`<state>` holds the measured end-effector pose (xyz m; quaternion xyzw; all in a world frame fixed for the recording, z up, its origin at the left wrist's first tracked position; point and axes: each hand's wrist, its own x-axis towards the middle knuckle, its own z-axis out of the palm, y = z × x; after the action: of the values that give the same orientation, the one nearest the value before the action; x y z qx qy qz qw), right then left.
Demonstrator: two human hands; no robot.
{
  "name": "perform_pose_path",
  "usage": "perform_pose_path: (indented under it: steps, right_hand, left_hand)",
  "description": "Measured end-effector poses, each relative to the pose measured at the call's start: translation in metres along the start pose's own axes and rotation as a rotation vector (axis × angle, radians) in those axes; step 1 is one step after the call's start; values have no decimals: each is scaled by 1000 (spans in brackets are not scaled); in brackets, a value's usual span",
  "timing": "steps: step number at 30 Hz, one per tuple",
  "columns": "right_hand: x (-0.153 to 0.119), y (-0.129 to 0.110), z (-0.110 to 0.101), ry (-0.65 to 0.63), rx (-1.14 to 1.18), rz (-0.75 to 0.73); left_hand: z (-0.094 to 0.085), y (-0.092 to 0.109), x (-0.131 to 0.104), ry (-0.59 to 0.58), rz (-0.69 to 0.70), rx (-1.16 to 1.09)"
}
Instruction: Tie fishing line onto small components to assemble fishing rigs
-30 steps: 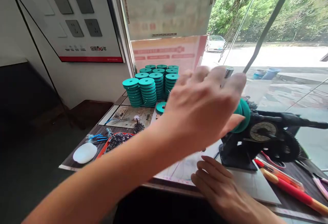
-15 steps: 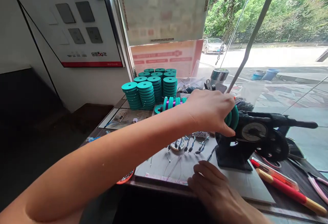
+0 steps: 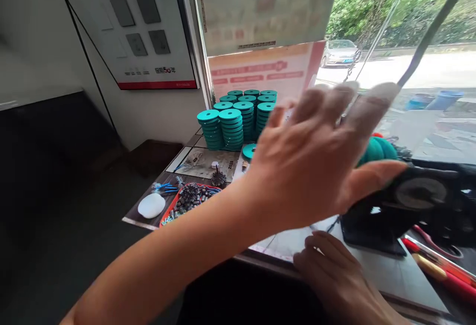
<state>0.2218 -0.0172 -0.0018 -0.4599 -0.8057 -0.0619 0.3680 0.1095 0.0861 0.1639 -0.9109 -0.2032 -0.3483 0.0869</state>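
Observation:
My left hand [image 3: 316, 161] is raised in the middle of the view, blurred, with its fingers spread and nothing visible in them. Behind its thumb, green spools [image 3: 379, 150] sit on a black winding device [image 3: 420, 191] with a round dial. Low down, my right hand [image 3: 334, 270] rests by the front of the pale board [image 3: 383, 275]. Its fingers are curled together near a dark, thin piece of tackle [image 3: 332, 225]; whether they grip anything is hidden. Much of the board lies behind my left hand and forearm.
Stacks of green spools [image 3: 230, 129] stand by the window. A red tray [image 3: 163, 220] of small dark parts and a white round lid [image 3: 151, 206] are at left. Scissors [image 3: 442, 245] and a red-handled tool [image 3: 457, 285] lie at right.
My left hand has come off the spools on the winding device, lifted nearer to me and opened. The view has turned left, showing more of the red tray. My right hand remains low by the board.

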Motion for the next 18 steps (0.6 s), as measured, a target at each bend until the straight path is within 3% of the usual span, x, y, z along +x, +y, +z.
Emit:
perform_pose_path:
  steps: [2, 4, 6, 9, 12, 18]
  right_hand:
    - [2, -1, -1, 0, 4, 7]
    - [4, -1, -3, -5, -11, 14]
    - [4, 0, -5, -45, -40, 28]
    - [0, 2, -8, -88, -109, 9]
    - [-4, 6, -7, -117, -192, -67]
    - [-9, 13, -4, -101, -243, -176]
  left_hand:
    - [-16, -5, -42, 120, -172, -80]
    - [-18, -6, -97, 105, -250, -164]
    - [-7, -2, -153, -21, -297, -201]
    - [17, 9, -216, 6, -335, -134]
    - [33, 19, -238, 23, -320, -27]
    - [39, 19, -225, -153, -230, 86]
